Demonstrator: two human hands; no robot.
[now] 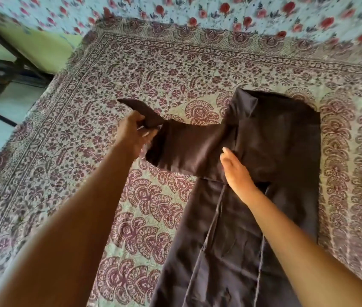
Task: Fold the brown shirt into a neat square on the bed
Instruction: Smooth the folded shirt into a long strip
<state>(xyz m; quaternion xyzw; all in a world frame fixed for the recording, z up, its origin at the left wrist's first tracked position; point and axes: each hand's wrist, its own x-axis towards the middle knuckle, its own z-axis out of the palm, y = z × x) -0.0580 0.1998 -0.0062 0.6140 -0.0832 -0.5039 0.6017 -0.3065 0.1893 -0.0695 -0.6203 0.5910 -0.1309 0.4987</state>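
**Sleeve in my left hand, body pinned under my right**

Head view: the brown shirt [271, 138] lies lengthwise on the right half of the bed [109, 74], its body running from near me up toward the far end. One sleeve [189, 149] stretches out to the left across the printed cover.

The cloth looks thin, light and limp. It sags and creases wherever it is lifted, so I judge it will not hold a fold unless pressed flat, and it will drag if pulled from one point. The best places to take it are the sleeve end and the seam where the sleeve meets the body, with the body held down as an anchor.

My left hand [133, 134] has its fingers curled round the end of the sleeve and grips it, with the cuff tip poking up past my knuckles. My right hand [237, 171] is flat, fingers straight and together. Its palm presses on the shirt just beside the sleeve seam and grasps nothing.
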